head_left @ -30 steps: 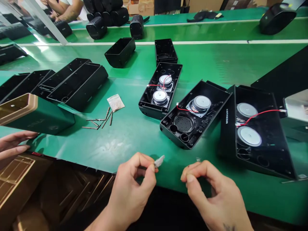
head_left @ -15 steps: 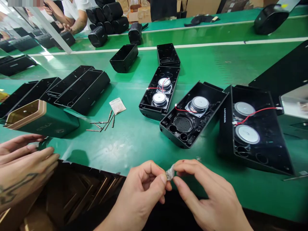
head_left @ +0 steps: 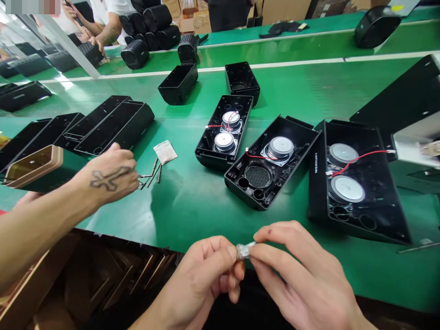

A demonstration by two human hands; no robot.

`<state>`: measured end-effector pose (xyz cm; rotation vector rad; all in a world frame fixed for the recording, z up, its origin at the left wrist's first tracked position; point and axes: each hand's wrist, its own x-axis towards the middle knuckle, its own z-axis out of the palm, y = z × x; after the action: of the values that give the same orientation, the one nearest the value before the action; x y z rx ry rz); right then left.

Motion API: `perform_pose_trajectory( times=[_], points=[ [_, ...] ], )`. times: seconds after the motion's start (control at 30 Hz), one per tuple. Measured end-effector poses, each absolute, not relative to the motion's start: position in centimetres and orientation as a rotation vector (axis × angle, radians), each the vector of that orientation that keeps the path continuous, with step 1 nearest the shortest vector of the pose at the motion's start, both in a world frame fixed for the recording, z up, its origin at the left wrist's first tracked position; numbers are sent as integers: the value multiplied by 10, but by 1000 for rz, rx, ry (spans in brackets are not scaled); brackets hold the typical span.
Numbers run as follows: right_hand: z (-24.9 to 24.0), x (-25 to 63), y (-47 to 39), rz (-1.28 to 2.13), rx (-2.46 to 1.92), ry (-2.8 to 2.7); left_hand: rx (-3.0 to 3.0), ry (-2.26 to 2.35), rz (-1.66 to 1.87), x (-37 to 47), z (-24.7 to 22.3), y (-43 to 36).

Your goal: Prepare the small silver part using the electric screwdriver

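Clear crinkled plastic, a tiny packet [head_left: 244,250], sits pinched between both hands at the near edge of the green worktop [head_left: 192,201]. Left hand [head_left: 202,279]: thumb and forefinger closed narrow on the packet's left end. Right hand [head_left: 302,279]: thumb and forefinger closed on its right end. Packet's long axis runs left to right, between the two sets of fingers; neither hand is nearer, both touch it.

Beyond, just past the hands: an open black speaker housing [head_left: 271,160] with one driver and a red wire. Two more housings flank it.

Far left, a co-worker's tattooed hand [head_left: 112,176] reaches over loose screws [head_left: 151,172], beside a second small bag [head_left: 165,151].
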<state>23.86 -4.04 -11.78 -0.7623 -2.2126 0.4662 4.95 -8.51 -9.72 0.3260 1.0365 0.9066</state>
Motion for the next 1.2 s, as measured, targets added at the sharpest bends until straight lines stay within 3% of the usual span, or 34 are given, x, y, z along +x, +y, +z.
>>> perform_pose_trajectory(
  times=[0.37,0.5,0.8,1.03,1.2],
  points=[
    [-112,237,-34,759,-777,-2114,994,1257,878,42,-99,-91],
    [-106,239,-35,797,-834,-2127,1290,1396,1017,44,-101,-92],
    [-106,244,-37,831,-921,-2211,1888,1226,1148,38,-103,-84],
    [-113,238,-39,889,-936,-2226,2010,1217,1083,39,-109,-86],
    [-113,235,-39,1154,-944,-2080,1980,1243,1064,43,-108,-85]
  ],
)
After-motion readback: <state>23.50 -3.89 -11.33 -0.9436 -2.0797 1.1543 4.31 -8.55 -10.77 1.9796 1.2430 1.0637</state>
